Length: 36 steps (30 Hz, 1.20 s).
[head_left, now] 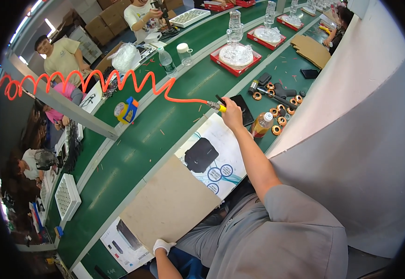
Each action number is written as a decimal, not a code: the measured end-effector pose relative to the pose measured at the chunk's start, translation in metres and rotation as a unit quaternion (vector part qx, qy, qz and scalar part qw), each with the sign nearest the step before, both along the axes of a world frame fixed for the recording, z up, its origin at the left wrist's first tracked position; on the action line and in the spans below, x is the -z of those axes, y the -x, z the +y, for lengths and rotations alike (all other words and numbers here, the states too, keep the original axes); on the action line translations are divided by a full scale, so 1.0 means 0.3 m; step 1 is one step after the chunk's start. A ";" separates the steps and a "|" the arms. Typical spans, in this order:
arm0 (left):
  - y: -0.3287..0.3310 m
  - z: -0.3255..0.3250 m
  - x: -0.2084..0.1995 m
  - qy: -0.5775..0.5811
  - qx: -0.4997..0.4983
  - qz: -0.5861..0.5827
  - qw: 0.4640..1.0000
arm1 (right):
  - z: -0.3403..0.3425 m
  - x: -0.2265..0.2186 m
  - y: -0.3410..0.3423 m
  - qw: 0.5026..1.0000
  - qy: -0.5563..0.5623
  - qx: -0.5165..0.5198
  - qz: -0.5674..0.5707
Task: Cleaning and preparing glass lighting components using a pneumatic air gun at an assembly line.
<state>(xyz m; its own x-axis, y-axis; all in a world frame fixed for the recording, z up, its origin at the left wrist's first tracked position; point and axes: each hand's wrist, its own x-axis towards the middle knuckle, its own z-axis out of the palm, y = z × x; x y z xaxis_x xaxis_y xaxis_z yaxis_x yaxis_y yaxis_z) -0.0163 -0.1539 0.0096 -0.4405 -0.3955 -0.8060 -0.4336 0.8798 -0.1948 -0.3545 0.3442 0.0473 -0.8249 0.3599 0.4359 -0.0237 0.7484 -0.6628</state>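
Observation:
My right hand [232, 115] is closed around a yellow-bodied air tool [222, 108] with a black lever-like part, joined by a metal coupling to an orange coiled hose [137, 85]. The tool's working end is hidden by the hand. Under that arm lies a printed white box panel [232, 160] with a black shape pictured on it. A plain brown cardboard sheet [170, 200] covers the panel's middle. At the sheet's near corner, my left hand [164, 245], in a white glove, grips its edge; some fingers are hidden.
Beside my right hand are a black tablet-like slab [243, 110], a drink bottle [262, 124] and several copper-coloured rings [277, 130]. Red trays [243, 70] with wrapped clear parts line the green bench [137, 149]. A blue-orange tape dispenser [129, 110] stands left. A grey post [72, 109] rises there; co-workers sit beyond.

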 end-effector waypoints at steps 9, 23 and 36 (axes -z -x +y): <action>-0.009 -0.010 0.009 0.002 -0.004 -0.001 1.000 | -0.017 -0.021 0.011 0.996 0.022 -0.084 0.016; -0.011 -0.004 -0.016 -0.006 -0.016 0.018 1.000 | -0.014 -0.019 0.071 0.994 -0.008 -0.102 0.029; -0.022 -0.005 -0.022 -0.008 -0.026 0.037 0.999 | -0.029 0.009 -0.001 0.998 -0.050 -0.019 0.030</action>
